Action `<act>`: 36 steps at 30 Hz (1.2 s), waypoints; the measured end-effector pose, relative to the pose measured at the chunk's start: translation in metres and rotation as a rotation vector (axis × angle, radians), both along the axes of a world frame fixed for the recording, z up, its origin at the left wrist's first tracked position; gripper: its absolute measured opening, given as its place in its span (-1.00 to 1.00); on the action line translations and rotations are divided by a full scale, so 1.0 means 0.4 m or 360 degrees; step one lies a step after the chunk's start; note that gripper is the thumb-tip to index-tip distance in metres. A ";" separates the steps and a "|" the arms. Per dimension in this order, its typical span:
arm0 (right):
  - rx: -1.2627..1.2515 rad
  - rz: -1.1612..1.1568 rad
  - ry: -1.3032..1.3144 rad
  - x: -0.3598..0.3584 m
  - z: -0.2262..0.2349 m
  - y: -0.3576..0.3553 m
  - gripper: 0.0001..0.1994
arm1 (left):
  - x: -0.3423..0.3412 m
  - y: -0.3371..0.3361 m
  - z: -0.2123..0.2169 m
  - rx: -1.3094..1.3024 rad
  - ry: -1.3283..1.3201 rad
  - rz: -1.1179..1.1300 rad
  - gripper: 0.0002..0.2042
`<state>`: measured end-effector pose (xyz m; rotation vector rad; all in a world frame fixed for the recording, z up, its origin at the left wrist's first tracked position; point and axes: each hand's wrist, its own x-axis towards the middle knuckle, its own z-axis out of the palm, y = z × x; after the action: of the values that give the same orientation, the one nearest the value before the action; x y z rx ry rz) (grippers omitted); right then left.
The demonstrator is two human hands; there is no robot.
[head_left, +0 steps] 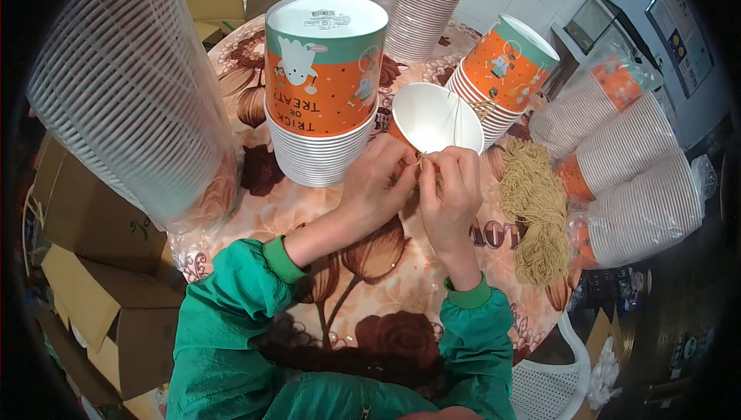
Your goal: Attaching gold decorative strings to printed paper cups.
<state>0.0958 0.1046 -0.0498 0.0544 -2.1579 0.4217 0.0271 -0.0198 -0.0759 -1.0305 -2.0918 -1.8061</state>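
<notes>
An orange paper bucket (432, 115) with a white inside lies tilted on the table, its mouth facing me. At its near edge my left hand (377, 178) and my right hand (451, 188) meet, fingertips closed in a pinch on a thin tan string (421, 159). Fine strands of string also run across the bucket's mouth. Left of it stands an upside-down stack of orange and green printed buckets (324, 88). A loose hank of tan string (534, 211) lies right of my right hand.
A tall plastic-wrapped stack of buckets (139, 96) rises at left. More wrapped stacks (629, 161) lie at right, near another printed stack (502, 72). A flowered cloth (363, 296) covers the round table. Open cardboard boxes (116, 312) are at lower left, a white chair (548, 385) at lower right.
</notes>
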 end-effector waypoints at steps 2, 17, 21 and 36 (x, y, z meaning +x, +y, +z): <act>0.0007 -0.0002 -0.0014 0.001 0.001 0.000 -0.92 | -0.010 -0.004 -0.001 -0.0025 0.0457 0.0060 -0.85; 0.0224 0.0084 -0.0210 0.019 0.020 0.019 -0.88 | -0.022 -0.010 0.007 0.0026 0.0227 -0.0140 -0.87; 0.0121 0.0101 -0.0212 0.019 0.017 0.016 -0.90 | -0.021 0.001 0.000 0.0205 -0.0566 -0.0345 -0.89; -0.0322 0.0201 -0.0107 0.029 -0.009 0.007 -0.83 | -0.031 -0.022 0.031 0.0723 -0.1360 -0.0786 -0.84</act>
<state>0.1076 0.1076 -0.0535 0.0642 -2.1735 0.7218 0.0148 -0.0288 -0.0636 -0.7493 -1.6508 -3.2193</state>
